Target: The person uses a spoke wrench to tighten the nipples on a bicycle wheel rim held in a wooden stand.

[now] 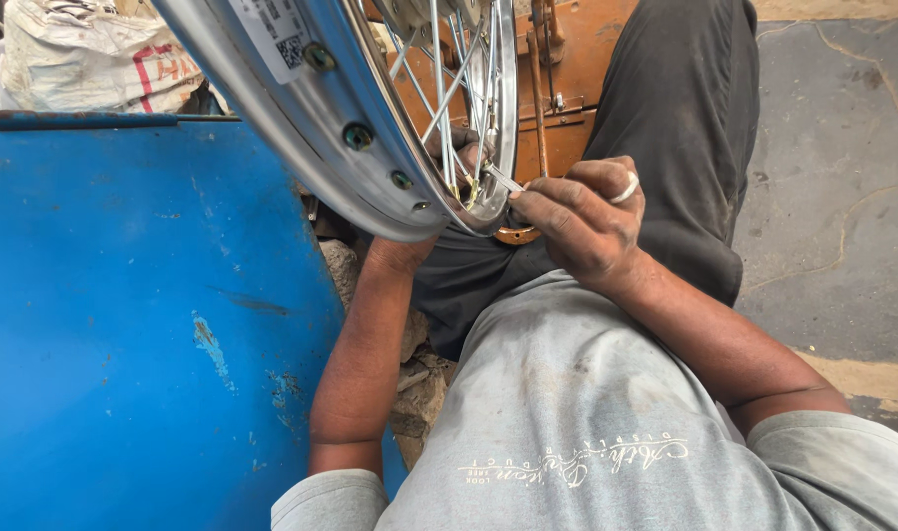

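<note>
Head | right hand (pixel 581 221) pinches small tool (pixel 503 179), pointing up-left | left hand (pixel 459 147) hidden behind rim (pixel 301 108)

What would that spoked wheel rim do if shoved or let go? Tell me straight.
The wheel rim looks like stiff polished metal, so probably rigid and slippery to grip. Being round, it would likely roll or tip if released. The thin spokes seem more bendable than the rim.

The wheel rim (pixel 370 147) is cut off by the top edge; its hub and upper half lie out of frame. The left hand (pixel 459 147) sits behind the rim and spokes, mostly hidden. The small metal tool (pixel 503 179) pinched by the right hand (pixel 581 221) is too small to identify.
</note>
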